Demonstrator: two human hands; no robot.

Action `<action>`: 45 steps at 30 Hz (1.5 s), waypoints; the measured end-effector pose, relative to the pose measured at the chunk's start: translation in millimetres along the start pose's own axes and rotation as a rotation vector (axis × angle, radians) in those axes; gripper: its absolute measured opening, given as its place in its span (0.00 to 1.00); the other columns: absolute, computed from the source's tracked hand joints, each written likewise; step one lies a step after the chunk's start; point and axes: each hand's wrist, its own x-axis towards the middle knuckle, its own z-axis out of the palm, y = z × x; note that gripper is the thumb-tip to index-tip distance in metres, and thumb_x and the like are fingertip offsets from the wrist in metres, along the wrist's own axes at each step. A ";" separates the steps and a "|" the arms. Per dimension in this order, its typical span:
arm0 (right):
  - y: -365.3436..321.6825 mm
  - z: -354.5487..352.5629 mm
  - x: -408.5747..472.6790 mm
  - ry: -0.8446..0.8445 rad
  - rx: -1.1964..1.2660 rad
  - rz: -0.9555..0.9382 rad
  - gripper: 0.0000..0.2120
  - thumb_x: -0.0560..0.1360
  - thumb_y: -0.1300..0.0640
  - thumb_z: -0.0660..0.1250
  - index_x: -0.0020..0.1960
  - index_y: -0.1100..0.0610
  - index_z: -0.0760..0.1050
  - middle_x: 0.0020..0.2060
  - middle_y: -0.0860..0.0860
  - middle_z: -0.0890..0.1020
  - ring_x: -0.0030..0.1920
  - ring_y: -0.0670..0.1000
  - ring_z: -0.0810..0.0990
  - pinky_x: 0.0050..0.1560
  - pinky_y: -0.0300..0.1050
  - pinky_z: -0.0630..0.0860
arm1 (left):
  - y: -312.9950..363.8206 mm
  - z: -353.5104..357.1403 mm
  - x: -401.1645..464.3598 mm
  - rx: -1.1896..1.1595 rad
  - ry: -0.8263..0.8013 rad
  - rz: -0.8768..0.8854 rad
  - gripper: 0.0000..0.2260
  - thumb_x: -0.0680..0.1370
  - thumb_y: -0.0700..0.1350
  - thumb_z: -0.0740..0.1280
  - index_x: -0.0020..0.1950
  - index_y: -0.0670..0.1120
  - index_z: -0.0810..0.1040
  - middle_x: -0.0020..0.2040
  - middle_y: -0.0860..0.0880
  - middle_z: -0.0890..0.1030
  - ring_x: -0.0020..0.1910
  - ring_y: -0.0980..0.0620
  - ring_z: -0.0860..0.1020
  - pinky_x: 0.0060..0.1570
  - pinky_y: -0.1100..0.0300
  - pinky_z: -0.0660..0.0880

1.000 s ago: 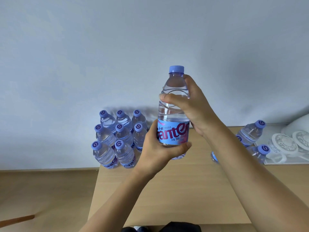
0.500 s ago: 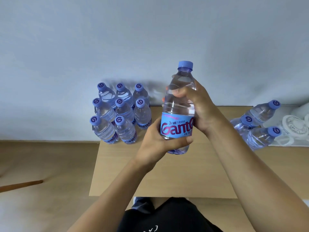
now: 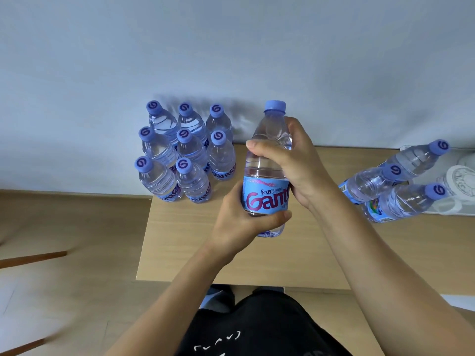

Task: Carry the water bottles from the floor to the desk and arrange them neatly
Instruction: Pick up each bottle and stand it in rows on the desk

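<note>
1. Held upright over the worktop [image 3: 257, 263], one water bottle [image 3: 267, 160], clear of the surface as far as could be told.
2. Left hand [image 3: 239, 224] wrapped round the lower part, thumb across the blue label. Right hand [image 3: 295, 163] curled round the shoulder just under the cap, fingers [image 3: 259, 147] hooked across the front. So both closed tight on the same bottle, nothing loose.
3. Already parked at the back left corner against the wall: a block of eight bottles [image 3: 185, 155], three rows, front row one short on its right side. Looked like the obvious gap to fill, though that's a guess.
4. Over on the right, three more bottles [image 3: 393, 186], bunched close together near some white round things [image 3: 460, 181] at the edge. Hard to tell whether those three stood upright or lay over, given the wide lens. Probably waiting to be sorted.
5. What could go wrong from here, roughly:
   - Sliding into that gap at an angle, clipping the neighbours. Packed that close, one knock would likely topple several.
   - Block sat right at the left edge of the worktop, so a shove from the right could push the outer bottles off onto the floor.
   - Letting go with one hand too early. Smooth, ribbed plastic, full of water, so possibly slippery and heavy enough to drop.
   - Setting down tilted, base not flat, then wobbling over.
   - Elbow swinging back toward the right-hand three while reaching left.
</note>
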 end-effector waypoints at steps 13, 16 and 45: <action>16.5 8.2 -1.2 -0.031 -0.015 0.055 0.21 0.65 0.57 0.78 0.53 0.53 0.73 0.43 0.50 0.84 0.43 0.52 0.85 0.41 0.47 0.81 | -16.5 -8.9 -7.1 -0.055 -0.001 -0.048 0.21 0.62 0.41 0.79 0.52 0.47 0.79 0.44 0.47 0.85 0.42 0.51 0.83 0.41 0.60 0.80; 25.6 15.7 -0.6 -0.047 -0.024 0.077 0.21 0.64 0.57 0.78 0.53 0.53 0.73 0.42 0.47 0.85 0.42 0.49 0.85 0.41 0.44 0.80 | -23.9 -14.9 -10.0 -0.059 0.020 -0.057 0.22 0.62 0.41 0.79 0.54 0.46 0.78 0.45 0.47 0.85 0.42 0.51 0.83 0.42 0.60 0.79; 88.1 35.4 -15.2 -0.212 -0.164 0.183 0.22 0.68 0.56 0.75 0.59 0.57 0.71 0.46 0.48 0.84 0.46 0.48 0.83 0.50 0.45 0.79 | -109.4 -59.7 -9.3 0.082 0.024 -0.120 0.28 0.67 0.36 0.79 0.62 0.43 0.70 0.49 0.45 0.82 0.44 0.53 0.83 0.42 0.56 0.82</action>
